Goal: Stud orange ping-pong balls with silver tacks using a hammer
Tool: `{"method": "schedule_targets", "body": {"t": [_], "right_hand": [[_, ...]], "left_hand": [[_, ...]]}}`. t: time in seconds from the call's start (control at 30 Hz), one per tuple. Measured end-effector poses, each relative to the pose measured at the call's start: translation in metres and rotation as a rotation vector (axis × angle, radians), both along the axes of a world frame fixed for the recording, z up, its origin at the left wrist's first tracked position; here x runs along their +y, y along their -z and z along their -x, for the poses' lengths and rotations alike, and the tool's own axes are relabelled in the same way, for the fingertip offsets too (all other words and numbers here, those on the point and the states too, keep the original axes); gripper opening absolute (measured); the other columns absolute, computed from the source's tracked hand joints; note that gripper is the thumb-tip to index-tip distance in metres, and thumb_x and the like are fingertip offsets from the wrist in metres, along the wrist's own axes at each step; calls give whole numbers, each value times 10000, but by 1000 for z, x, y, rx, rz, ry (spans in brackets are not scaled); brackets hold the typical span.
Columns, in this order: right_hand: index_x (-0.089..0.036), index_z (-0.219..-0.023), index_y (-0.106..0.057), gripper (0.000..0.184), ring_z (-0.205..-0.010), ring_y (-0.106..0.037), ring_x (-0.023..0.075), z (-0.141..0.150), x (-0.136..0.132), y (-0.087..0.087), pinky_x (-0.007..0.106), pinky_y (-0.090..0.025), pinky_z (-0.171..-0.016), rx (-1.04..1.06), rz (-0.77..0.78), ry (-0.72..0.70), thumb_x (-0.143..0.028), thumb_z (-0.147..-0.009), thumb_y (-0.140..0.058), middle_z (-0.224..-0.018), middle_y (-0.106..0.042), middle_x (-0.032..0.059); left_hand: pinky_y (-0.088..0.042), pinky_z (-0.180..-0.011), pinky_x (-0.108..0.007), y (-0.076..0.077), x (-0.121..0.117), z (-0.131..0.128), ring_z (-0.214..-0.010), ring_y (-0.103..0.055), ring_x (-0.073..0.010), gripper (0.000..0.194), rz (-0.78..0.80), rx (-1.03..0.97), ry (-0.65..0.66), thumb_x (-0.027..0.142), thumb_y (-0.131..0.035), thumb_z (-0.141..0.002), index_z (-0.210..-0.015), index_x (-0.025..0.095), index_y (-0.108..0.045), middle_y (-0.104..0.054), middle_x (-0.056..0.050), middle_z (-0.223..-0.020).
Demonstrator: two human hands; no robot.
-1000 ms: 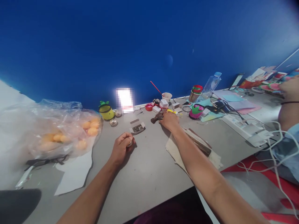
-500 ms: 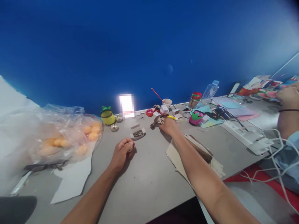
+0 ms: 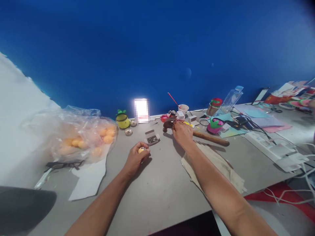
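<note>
The hammer point(image 3: 211, 138), just beyond a pale cloth point(image 3: 219, 164) on the grey surface point(image 3: 157, 196), is in the grip of the right hand point(image 3: 182, 133); the left hand point(image 3: 135, 157) clasps a small ball point(image 3: 141, 149). A blue wall point(image 3: 147, 49) stands behind.

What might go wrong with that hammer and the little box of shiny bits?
The left hand, holding a small round ball, is right by the open box, so a nudge might spill the small metal bits. The right hand grips the hammer near its head, with the long handle sticking out, so a turn might knock things nearby. The white cup behind it might tip if bumped.
</note>
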State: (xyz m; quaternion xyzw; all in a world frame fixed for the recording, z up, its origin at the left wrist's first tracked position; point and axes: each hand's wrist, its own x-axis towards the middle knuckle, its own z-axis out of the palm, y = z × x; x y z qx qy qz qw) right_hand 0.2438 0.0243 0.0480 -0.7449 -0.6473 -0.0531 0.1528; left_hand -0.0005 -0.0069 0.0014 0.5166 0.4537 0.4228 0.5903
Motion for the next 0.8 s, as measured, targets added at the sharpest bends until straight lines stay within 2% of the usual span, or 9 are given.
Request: {"method": "schedule_targets", "body": {"t": [0.1, 0.2, 0.4, 0.5, 0.6, 0.8], "right_hand": [[-195, -1228, -675, 294, -993, -693, 286, 3, -1, 1, 351, -447, -798, 29, -74, 6, -266, -955, -593, -1045, -769, 133], [-176, -1218, -675, 305, -940, -689, 295, 9, -5, 2, 354, -438, -763, 24, -200, -32, -305, -947, -622, -1017, -769, 141], [-179, -984, -687, 144, -853, -645, 260, 33, -22, 5, 347, -412, -765, 7, -512, -307, -299, -954, -613, -884, -734, 110], [-194, -940, -679, 100, -829, -621, 243, 47, -30, 7, 342, -392, -746, -15, -523, -476, -267, -943, -610, -870, -721, 90], [-197, -951, -686, 90, -809, -599, 238, 56, -35, 10, 342, -366, -711, -38, -468, -568, -257, -920, -627, -828, -699, 75], [-186, -937, -690, 135, -823, -587, 237, 53, -35, 9, 341, -362, -735, -13, -503, -515, -258, -962, -579, -870, -708, 90]], "left_hand": [[-384, -503, -173, 1, -1, 1, -536, -473, -73, 305, -19, 135, -46, 262, -776, -675, -910, 200, -592, -555, 59, -645], [-432, -517, -184, 0, -2, -1, -569, -521, -84, 340, -37, 174, -75, 256, -780, -652, -932, 205, -595, -602, 43, -717], [-435, -500, -196, -1, -3, -6, -543, -522, -84, 338, -50, 171, -98, 282, -812, -630, -874, 193, -594, -594, 51, -680], [-409, -479, -203, 0, -3, -8, -504, -489, -86, 333, -58, 167, -109, 284, -804, -634, -878, 186, -600, -567, 67, -602], [-404, -482, -218, 0, -3, -9, -493, -485, -91, 337, -59, 130, -122, 288, -798, -618, -869, 174, -604, -566, 66, -584], [-390, -506, -228, 0, -3, -8, -515, -476, -87, 294, -92, 127, -147, 265, -751, -634, -885, 173, -629, -596, 51, -664]]}}
